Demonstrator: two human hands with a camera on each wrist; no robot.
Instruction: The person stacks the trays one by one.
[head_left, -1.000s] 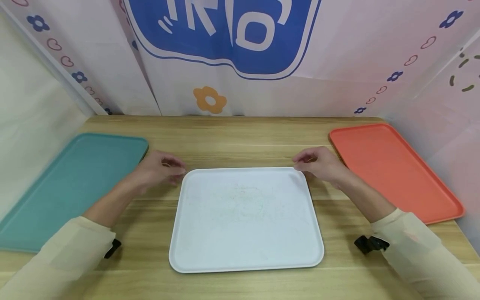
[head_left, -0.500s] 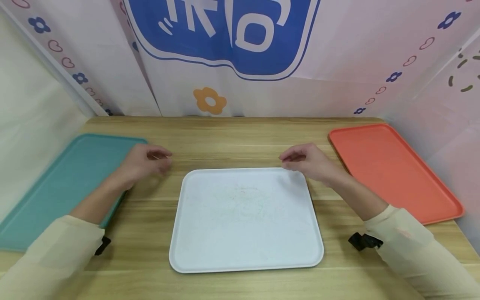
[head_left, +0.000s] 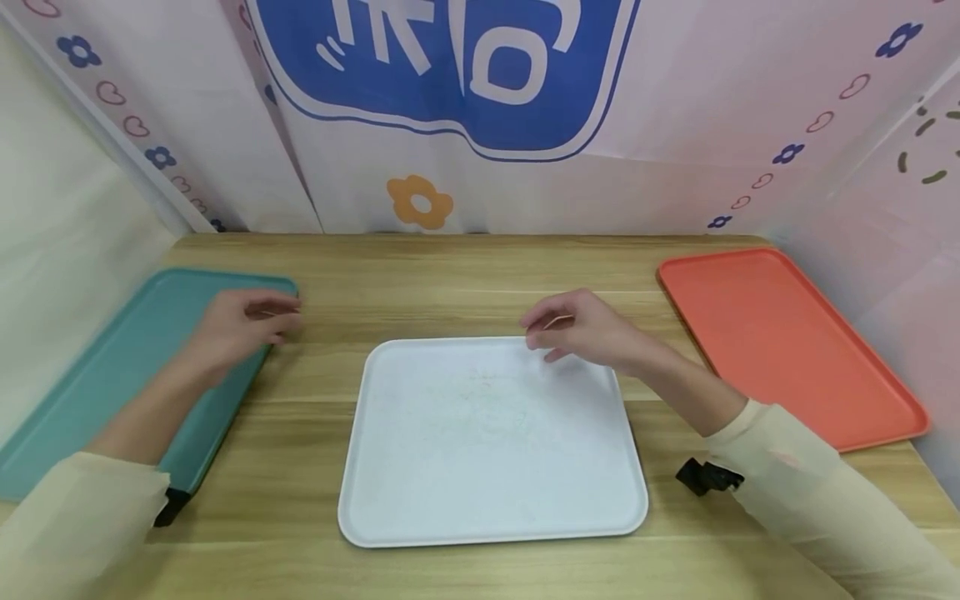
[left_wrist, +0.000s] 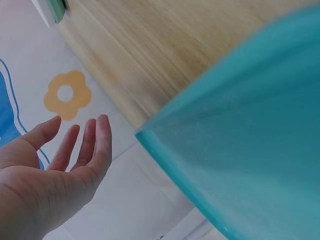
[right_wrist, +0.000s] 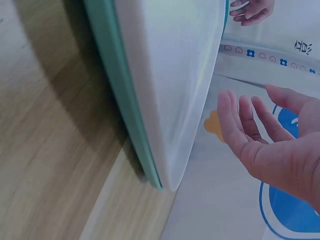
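A white rectangular tray [head_left: 487, 450] lies flat in the middle of the table. Over its far right part my right hand [head_left: 581, 329] hovers with loosely bent fingers, holding nothing. To the left is a teal tray [head_left: 112, 375], and my left hand [head_left: 236, 329] is above its far right corner. In the left wrist view the left hand [left_wrist: 60, 175] appears apart from the teal tray [left_wrist: 240, 125], its fingers spread and relaxed. The right wrist view has a green layer [right_wrist: 117, 85] directly beneath the white tray [right_wrist: 175, 60], with the right hand [right_wrist: 280, 145] clear of both.
An orange-red tray [head_left: 787, 350] lies angled at the right side of the wooden table [head_left: 480, 283]. White printed sheets [head_left: 660, 167] rise behind the table and at both sides. A black strap piece [head_left: 708, 477] shows at the right sleeve.
My left hand has moved left, away from the white tray's corner to above the teal tray. My right hand has shifted left over the white tray. The trays have not moved.
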